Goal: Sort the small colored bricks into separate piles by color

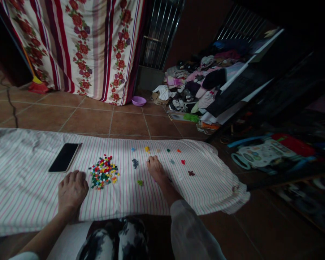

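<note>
Draped in wrinkled striped cloth (211,180), a table (29,189) is standing on brown floor tiles (89,117), carrying a mixed pile (104,175) of small colored pieces. Spreading as a rough heap, the pile is stretching slightly longer from near to far. Right of it, a gray cluster (135,163) is also pointing its long axis away from the person. Solid, smooth-looking bits are making up smaller groups farther right of the pile, among them yellow (147,148), red (183,162) and brown (191,173) clusters. Left of the pile, a dark-screened phone (64,157) is lying aslant, its far end leaning toward the pile's side. Just left of the pile, the left hand (73,189) is resting palm down, fingers curling, its grip unclear. Right of the pile, the right hand (155,168) is bunching its fingers over the cloth; whether its grip is holding a piece cannot be told. Its forearm is blocking some cloth. Beyond the pile, a flowered curtain (83,47) is hanging near a purple basin (139,101).
</note>
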`<state>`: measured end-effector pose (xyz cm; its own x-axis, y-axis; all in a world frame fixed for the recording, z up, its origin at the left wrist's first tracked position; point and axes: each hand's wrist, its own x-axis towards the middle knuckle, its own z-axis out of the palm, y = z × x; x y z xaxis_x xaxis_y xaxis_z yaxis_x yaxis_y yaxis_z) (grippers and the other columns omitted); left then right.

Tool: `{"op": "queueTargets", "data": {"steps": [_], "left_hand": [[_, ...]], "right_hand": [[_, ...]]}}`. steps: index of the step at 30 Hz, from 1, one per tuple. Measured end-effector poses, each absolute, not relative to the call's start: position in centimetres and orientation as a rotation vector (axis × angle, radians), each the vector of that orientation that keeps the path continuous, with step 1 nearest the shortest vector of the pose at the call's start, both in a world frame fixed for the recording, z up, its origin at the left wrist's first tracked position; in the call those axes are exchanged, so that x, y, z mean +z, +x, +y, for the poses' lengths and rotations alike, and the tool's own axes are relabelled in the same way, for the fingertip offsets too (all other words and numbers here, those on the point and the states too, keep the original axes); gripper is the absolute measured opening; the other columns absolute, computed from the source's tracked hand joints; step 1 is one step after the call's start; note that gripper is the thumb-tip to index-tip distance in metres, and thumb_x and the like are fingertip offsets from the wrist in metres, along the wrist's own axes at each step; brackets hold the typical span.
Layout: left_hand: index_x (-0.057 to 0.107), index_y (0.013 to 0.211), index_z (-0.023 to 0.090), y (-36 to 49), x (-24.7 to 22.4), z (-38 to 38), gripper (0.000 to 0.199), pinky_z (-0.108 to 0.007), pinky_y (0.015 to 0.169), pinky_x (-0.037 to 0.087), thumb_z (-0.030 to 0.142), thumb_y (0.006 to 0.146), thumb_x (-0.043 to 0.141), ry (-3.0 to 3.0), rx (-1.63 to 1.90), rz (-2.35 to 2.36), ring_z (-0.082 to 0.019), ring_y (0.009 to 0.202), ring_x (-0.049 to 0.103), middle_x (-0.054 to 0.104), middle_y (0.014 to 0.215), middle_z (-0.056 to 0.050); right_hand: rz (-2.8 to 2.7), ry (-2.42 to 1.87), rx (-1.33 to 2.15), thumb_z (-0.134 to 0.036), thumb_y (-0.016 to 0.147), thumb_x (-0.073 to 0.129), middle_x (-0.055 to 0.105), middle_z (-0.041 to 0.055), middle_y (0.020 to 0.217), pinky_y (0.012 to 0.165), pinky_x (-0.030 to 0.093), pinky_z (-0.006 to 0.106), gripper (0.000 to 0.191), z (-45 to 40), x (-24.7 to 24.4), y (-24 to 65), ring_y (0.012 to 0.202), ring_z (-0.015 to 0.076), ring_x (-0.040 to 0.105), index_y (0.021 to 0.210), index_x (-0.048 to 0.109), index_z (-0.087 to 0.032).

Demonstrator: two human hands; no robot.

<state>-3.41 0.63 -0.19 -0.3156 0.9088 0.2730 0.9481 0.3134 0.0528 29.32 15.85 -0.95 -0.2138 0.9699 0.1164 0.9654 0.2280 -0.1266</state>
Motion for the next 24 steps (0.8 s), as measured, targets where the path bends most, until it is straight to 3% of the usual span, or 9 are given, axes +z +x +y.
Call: {"op": "queueTargets", "data": {"steps": [11, 24], "left_hand": [[0.061, 0.108, 0.015, -3.32, -0.03, 0.64, 0.034, -0.042, 0.09, 0.04, 0.027, 0.093, 0.033, -1.71, -0.307, -2.405, -0.03, 0.119, 0.051, 0.06, 0.124, -0.012], [0.061, 0.108, 0.016, -3.2, 0.22, 0.64, 0.034, -0.042, 0.089, 0.04, 0.027, 0.092, 0.033, -1.704, -0.283, -2.427, -0.029, 0.117, 0.051, 0.06, 0.123, -0.012]], "right_hand": [[-2.35, -1.952, -0.075, -0.03, 0.097, 0.045, 0.06, 0.0105, 0.109, 0.08, 0.042, 0.027, 0.021, 15.75, -0.54, 29.52, 0.101, 0.0208, 0.054, 0.105, 0.06, -0.017], [-2.31, -1.898, -0.044, -0.04, 0.098, 0.046, 0.065, 0.0077, 0.109, 0.081, 0.039, 0.027, 0.029, 15.83, -0.49, 30.06, 0.102, 0.02, 0.055, 0.105, 0.065, -0.02]]}}
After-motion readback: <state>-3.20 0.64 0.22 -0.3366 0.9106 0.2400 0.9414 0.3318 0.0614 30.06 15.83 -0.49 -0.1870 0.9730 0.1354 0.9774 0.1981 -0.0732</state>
